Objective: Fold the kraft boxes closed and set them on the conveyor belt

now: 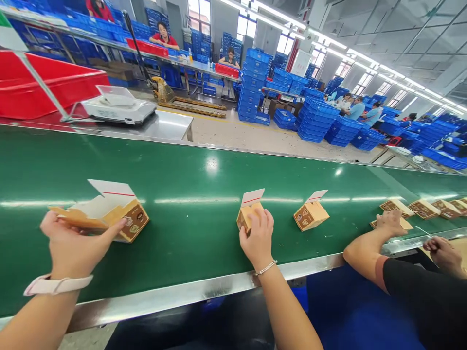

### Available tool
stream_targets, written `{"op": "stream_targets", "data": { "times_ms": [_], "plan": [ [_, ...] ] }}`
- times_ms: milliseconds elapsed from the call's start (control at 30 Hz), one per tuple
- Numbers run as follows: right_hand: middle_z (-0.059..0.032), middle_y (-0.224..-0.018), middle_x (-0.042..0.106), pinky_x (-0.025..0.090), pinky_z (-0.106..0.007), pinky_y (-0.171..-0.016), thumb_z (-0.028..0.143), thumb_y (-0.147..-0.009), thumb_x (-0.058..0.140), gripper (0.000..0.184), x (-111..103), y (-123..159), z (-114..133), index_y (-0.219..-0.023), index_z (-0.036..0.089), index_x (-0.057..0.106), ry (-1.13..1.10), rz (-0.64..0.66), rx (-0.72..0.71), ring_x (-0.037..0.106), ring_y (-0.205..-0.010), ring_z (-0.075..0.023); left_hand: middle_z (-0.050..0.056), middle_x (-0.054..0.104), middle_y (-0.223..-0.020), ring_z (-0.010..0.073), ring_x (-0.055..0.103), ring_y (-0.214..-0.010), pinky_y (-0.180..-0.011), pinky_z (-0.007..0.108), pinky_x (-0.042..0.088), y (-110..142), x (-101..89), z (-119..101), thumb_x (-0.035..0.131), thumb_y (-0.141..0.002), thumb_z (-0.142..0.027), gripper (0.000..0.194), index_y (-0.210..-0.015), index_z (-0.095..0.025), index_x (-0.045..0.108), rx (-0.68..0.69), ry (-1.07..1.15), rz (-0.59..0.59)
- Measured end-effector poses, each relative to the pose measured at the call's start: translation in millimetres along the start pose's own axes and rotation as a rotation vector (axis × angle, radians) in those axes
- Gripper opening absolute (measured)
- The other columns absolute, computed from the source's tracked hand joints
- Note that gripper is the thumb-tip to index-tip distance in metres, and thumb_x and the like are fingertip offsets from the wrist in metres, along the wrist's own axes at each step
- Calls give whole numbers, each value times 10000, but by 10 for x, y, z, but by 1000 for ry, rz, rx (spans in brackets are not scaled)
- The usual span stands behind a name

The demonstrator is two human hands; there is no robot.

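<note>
Firmly, the left grip (pixel 76 245) pinched the flap of a kraft carton (pixel 132 222) on the green conveyor belt (pixel 189 170), while the right grip (pixel 257 238) closed over a smaller folded carton (pixel 245 218).

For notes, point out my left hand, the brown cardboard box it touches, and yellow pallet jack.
Bare left hand (pixel 75 245), head view, back.
Brown cardboard box (pixel 133 221), head view, printed panel.
Yellow pallet jack (pixel 193 108), head view, forks.

Tan cardboard carton (pixel 129 221) w/ brown printed panel sits open on green conveyor belt (pixel 204 170), white inside showing, red-lined white flap up; 2nd tan carton (pixel 248 216), mostly folded, well right, flap upright.
</note>
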State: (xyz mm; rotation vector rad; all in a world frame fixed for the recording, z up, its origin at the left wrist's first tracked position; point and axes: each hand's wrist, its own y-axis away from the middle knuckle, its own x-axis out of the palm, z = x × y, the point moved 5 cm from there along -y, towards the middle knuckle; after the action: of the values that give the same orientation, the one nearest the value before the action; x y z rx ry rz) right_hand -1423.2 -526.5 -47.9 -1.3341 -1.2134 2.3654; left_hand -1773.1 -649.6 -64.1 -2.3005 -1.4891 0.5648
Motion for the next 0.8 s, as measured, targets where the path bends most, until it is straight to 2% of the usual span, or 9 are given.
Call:
{"op": "stream_targets", "data": {
  "times_ms": [100,167,233,300,433,533,633,733,800],
  "plan": [
    [-185,-1324,437,319,-662,-991,298,-791,589,389,-193,26,55,-1155,209,483,39,-141,-4,306,-1320,-403,59,540,-1031,344,623,-957,-842,586,549,213,159,-94,848,-368,-581,901,-1054,-235,379,-71,-33,-73],
    [-193,-1349,412,312,-642,-1032,352,-810,588,481,-244,64,285,-1236,211,416,-89,-205,-107,287,-1360,-383,91,531,-1060,331,628,-935,-814,558,562,445,305,-182,854,-352,-607,948,-1076,-209,388,-13,7,-55],
    [-181,-1325,454,366,-550,-1056,364,-826,567,553,-173,102,578,-1309,201,352,-318,-117,-268,331,-1364,-320,130,525,-1130,320,627,-965,-819,512,566,702,432,-271,834,-464,-619,915,-1150,-190,407,64,38,0],
    [-171,-1325,494,395,-500,-1058,410,-830,562,643,-17,138,814,-1372,184,300,-490,57,-389,363,-1362,-288,152,525,-1208,317,614,-1037,-860,480,552,911,524,-372,805,-579,-594,863,-1234,-192,412,166,64,111],
    [-180,-1377,506,349,-527,-1087,554,-773,622,787,220,140,900,-1394,168,330,-599,200,-458,367,-1368,-310,124,584,-1238,311,543,-1169,-964,494,469,1056,576,-599,688,-784,-467,545,-1237,-242,486,483,26,359],
    [-125,-1312,589,335,-552,-1070,559,-746,664,630,273,61,771,-1256,212,535,-569,255,-411,389,-1338,-334,91,652,-1170,324,504,-1192,-943,514,416,996,621,-719,568,-873,-405,315,-1158,-273,583,649,-88,516],
    [-62,-1127,688,357,-534,-1033,433,-842,584,234,270,-33,675,-951,251,683,-588,304,-330,489,-1233,-299,57,704,-1014,313,522,-1130,-891,501,384,919,765,-796,453,-922,-343,230,-992,-279,663,635,-141,689],
    [-64,-965,673,435,-452,-965,328,-885,496,240,284,-91,608,-730,219,643,-776,260,-91,580,-1047,-222,51,674,-890,270,563,-1013,-886,474,391,822,898,-840,456,-897,-328,192,-857,-235,619,431,-47,681],
    [-70,-983,610,485,-407,-898,349,-810,575,145,334,-84,520,-786,206,591,-936,175,213,584,-986,-202,66,627,-969,248,572,-980,-890,442,421,749,954,-821,584,-795,-365,210,-935,-213,545,193,68,586]
  ]
}}
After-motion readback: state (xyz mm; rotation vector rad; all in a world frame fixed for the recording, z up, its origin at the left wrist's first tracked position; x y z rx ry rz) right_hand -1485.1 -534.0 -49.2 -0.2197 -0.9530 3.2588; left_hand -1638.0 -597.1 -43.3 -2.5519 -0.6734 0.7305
